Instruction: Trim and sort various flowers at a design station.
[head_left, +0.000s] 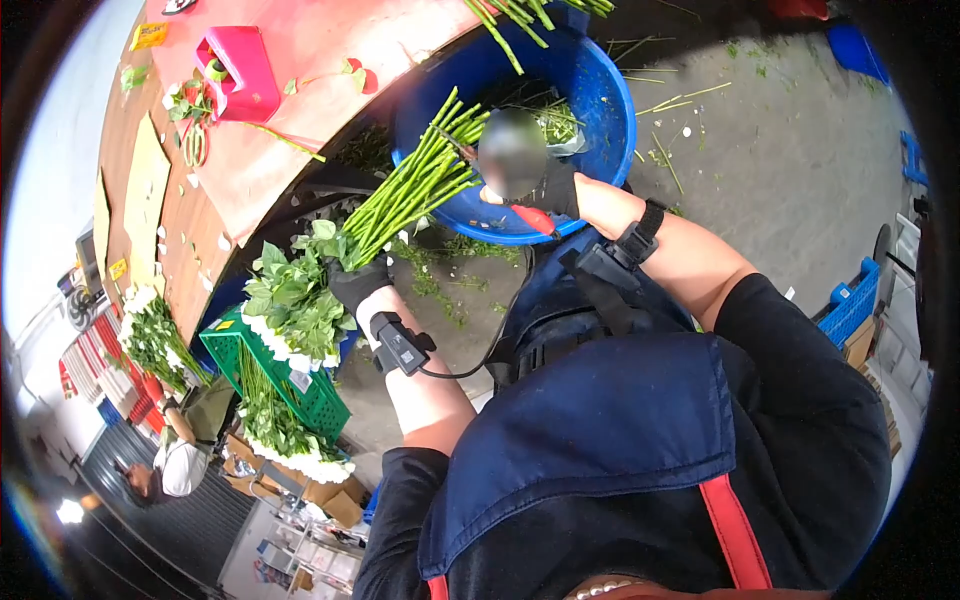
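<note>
My left hand (360, 285), in a black glove, grips a bunch of white flowers (289, 352) just where the leaves give way to bare stems. Its long green stems (420, 180) slant up over the rim of a large blue bin (619, 112). Above the bin, my right hand (559, 191), also gloved in black, is closed around red-handled pruning shears (534, 219). Their dark blade lies by the stem ends; whether it touches them I cannot tell. A blurred round patch hides part of this hand and the tool. Cut stem pieces (559, 124) lie inside the bin.
A worktable (300, 157) with a pink cover bears a pink holder (251, 82) and scissors (195, 144). More stems (525, 19) overhang its edge. A green crate (330, 405) of white flowers stands at left. Beyond, another person (180, 465) handles white flowers (154, 337). Clippings (667, 161) litter the floor.
</note>
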